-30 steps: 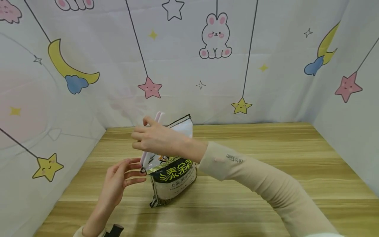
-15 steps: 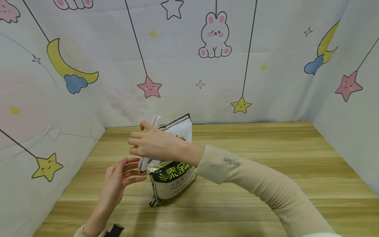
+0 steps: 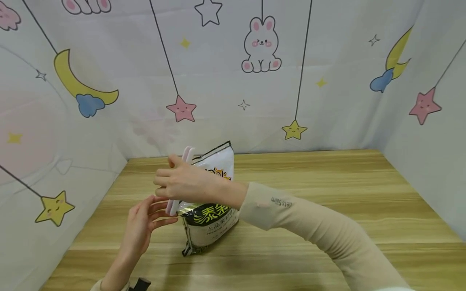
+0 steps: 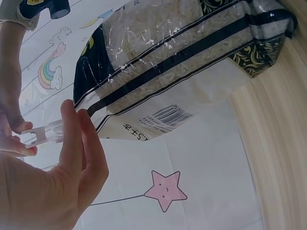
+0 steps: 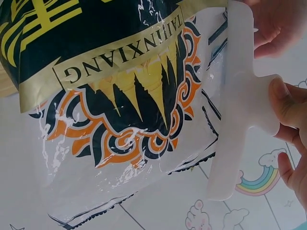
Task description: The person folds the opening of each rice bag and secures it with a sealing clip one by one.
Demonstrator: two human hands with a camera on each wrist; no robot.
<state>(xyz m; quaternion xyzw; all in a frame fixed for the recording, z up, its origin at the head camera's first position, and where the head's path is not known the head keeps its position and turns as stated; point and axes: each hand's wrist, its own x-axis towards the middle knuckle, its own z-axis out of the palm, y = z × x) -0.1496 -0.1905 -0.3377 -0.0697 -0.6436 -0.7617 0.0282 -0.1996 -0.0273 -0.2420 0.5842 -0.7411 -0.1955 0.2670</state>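
Observation:
A clear plastic bag of rice (image 3: 218, 228) with black, gold and white print stands tilted on the table. My right hand (image 3: 189, 182) reaches across its front and pinches the handle of a pale pink-and-white bag clip (image 5: 237, 96) between thumb and fingers. The clip's long bars lie along the left upper edge of the bag; I cannot tell how firmly they bite. Beside that edge is my left hand (image 3: 140, 222), fingers extended, fingertips close to or touching the clip's lower end and the bag. In the head view, my right hand hides the clip's middle.
The wood-grain table (image 3: 309, 246) spreads to the right of the bag and in front of it. White cloth (image 3: 225, 81) printed with stars, moons and rabbits encloses the back and sides. A black wrist mount (image 3: 142, 284) sits at the left cuff.
My right hand and the clip have shifted slightly left and down along the bag's edge, uncovering more of the bag's upper print. The left hand and the bag have hardly moved.

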